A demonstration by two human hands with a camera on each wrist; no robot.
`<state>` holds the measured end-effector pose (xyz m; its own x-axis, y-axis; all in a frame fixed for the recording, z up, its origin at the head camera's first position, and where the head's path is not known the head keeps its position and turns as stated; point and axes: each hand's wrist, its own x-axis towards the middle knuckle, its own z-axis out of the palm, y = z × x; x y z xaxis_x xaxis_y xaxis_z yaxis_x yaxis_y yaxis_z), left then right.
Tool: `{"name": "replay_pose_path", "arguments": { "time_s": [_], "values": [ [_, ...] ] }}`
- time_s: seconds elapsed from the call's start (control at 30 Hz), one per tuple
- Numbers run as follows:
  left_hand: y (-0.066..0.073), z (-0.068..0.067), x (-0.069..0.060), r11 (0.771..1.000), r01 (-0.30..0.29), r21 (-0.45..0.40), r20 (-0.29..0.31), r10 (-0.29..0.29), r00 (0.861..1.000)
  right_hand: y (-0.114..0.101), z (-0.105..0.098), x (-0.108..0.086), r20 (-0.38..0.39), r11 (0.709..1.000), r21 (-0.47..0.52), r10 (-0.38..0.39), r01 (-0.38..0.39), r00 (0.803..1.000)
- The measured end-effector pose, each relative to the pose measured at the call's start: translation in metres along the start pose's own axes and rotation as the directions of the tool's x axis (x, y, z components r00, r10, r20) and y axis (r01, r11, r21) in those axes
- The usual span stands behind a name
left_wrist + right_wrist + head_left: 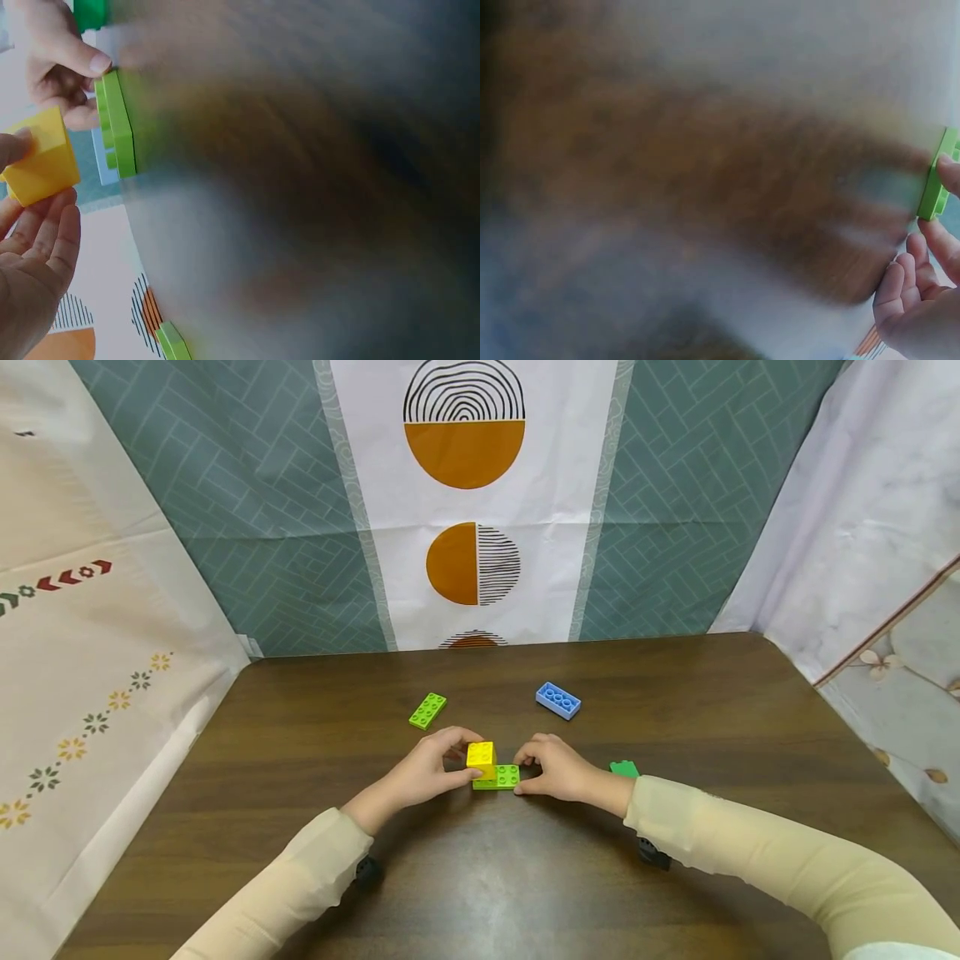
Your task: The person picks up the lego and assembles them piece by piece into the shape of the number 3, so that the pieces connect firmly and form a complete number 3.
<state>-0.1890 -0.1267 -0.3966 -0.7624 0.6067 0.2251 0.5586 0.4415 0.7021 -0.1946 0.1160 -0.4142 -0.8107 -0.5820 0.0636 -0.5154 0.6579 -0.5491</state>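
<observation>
My left hand [425,771] pinches a yellow building brick [482,758] between thumb and fingers. In the left wrist view a gap shows between this yellow brick [46,159] and the flat light green brick [118,124] on the table. That light green brick [507,776] lies studs up, its left part hidden behind the yellow one in the head view. My right hand [562,770] holds its right end between thumb and index finger. In the right wrist view the thumb and a finger touch the light green brick [937,184], the other fingers curving beside it.
A second flat light green brick [427,711] lies studs up at the back left of the brown table [300,752]. A blue brick [558,701] rests hollow side up at the back right. Behind my right wrist, a darker green piece [624,768] is partly hidden.
</observation>
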Motion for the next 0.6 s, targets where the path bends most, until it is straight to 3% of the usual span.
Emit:
{"name": "replay_pose_path", "arguments": {
  "time_s": [0.27, 0.6],
  "values": [
    [0.003, 0.010, 0.007, 1.000, -0.009, -0.007, 0.060, 0.010, 0.998, -0.001, 0.001, 0.001, 0.013, 1.000, 0.003, 0.006, -0.006, 1.000],
    [0.006, 0.017, 0.013, 0.999, -0.031, 0.026, 0.082, 0.028, 0.996, -0.001, 0.000, 0.001, 0.023, 1.000, 0.009, 0.012, -0.012, 1.000]
  ]
}}
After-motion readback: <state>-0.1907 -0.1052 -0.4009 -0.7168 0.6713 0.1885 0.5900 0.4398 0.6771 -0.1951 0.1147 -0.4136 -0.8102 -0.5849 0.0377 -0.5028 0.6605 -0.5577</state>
